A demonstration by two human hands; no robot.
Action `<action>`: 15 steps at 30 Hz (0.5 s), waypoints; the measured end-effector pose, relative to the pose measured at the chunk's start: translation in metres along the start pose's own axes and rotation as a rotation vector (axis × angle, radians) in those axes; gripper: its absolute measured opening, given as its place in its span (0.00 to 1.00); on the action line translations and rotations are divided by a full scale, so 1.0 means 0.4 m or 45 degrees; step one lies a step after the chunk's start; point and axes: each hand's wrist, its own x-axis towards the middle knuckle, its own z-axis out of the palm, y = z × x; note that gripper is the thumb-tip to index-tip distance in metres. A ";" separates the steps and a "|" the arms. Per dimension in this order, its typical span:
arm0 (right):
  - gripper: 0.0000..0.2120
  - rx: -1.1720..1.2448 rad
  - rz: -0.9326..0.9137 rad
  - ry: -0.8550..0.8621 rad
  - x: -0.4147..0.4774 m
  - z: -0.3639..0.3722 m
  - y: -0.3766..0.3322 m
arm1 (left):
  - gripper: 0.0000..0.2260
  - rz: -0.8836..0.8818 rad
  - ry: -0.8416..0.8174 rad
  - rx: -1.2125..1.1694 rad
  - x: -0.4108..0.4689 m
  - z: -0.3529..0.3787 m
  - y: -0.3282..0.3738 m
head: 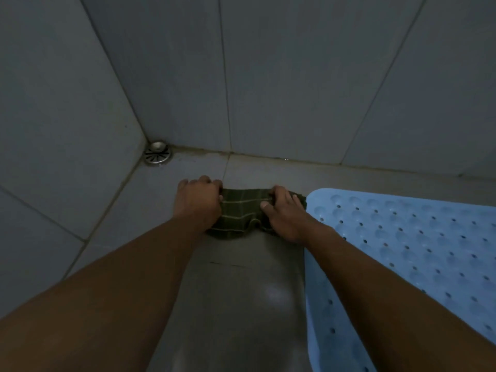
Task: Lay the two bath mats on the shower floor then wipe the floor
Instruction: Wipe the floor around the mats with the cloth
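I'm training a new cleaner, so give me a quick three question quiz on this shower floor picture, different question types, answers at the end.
1. True or false: both hands press the green cloth on the floor.
2. Which side of the cloth is the blue mat on? A left, B right.
3. Fill in: the drain sits in the ___ where the walls meet.

Key: 1 true, with the left hand and right hand on its ends. 2 B. 3 corner.
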 end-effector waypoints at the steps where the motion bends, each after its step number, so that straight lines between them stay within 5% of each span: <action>1: 0.20 0.051 0.020 0.008 0.011 -0.014 0.004 | 0.16 -0.026 0.015 -0.033 0.002 0.007 -0.012; 9: 0.18 -0.208 -0.003 0.303 0.045 -0.021 0.017 | 0.08 -0.083 0.116 -0.039 -0.001 0.001 0.013; 15: 0.07 -0.329 0.016 0.450 0.000 -0.096 -0.040 | 0.05 -0.041 0.287 -0.181 0.013 -0.163 0.034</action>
